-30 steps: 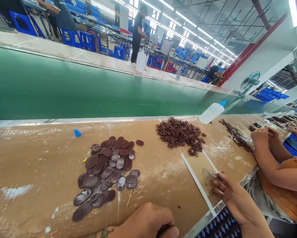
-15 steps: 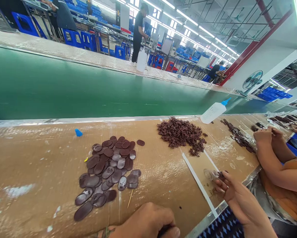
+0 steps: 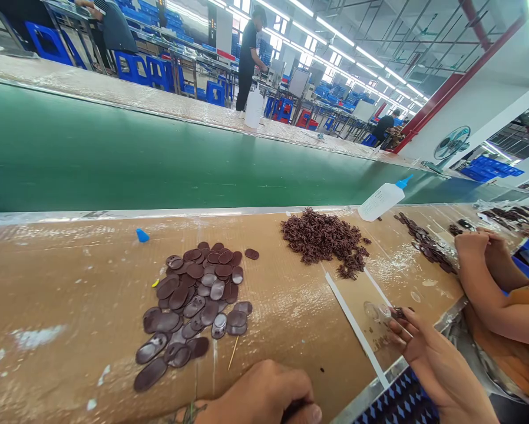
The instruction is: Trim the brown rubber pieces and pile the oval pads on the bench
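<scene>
At the bottom middle, my left hand (image 3: 264, 391) is curled with thumb and forefinger close together; a dark patch shows between them, too hidden to name. My right hand (image 3: 427, 347) is at the lower right, fingertips pinching a small dark brown piece (image 3: 399, 313). Just left of those fingertips, small clear round shapes (image 3: 376, 312) show over a strip between two white tape lines. Flat oval dark brown sole-shaped pieces (image 3: 202, 288) lie in an overlapping heap left of my hands. Farther off is a pile of thin, curly brown pieces (image 3: 324, 235).
Beside the oval pieces lie a thin wooden stick (image 3: 233, 353) and a blue cap (image 3: 142, 235). A white bottle with a blue nozzle (image 3: 382, 201) leans at the belt edge. A green belt (image 3: 158, 165) runs behind. At right, another person's arms (image 3: 489, 282) work close by.
The view shifts very slightly. My right hand moves a little to the right and down, still pinching the small brown piece; my left hand stays almost in place.
</scene>
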`<state>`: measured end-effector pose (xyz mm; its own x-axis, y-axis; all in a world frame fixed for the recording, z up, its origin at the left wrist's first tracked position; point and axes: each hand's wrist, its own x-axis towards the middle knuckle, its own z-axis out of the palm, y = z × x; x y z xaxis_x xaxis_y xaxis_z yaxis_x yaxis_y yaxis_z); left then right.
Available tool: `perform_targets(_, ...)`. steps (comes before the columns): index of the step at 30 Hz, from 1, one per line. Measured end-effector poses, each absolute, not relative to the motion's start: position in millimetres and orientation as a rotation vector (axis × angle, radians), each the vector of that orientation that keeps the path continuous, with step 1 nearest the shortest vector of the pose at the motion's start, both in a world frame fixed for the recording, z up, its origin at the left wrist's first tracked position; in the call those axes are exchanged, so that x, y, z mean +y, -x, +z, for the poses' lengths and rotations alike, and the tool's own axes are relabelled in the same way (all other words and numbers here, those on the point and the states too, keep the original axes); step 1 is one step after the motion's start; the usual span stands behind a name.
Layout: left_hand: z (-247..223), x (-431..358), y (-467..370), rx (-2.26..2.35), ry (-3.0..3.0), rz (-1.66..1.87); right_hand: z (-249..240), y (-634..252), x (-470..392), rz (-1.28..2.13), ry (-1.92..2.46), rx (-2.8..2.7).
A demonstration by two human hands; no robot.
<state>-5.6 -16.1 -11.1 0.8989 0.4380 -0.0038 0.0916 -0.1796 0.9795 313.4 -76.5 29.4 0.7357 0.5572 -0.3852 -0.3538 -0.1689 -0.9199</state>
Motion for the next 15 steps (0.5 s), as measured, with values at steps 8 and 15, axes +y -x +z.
perform_targets(8,-47,-19,2,0.357,-1.759,0.436,68,-256,-113,0.993,1.14,-0.045)
perform_targets(15,-40,-26,5,0.467,-1.557,0.407,80,-200,-120,1.366,0.683,-0.219)
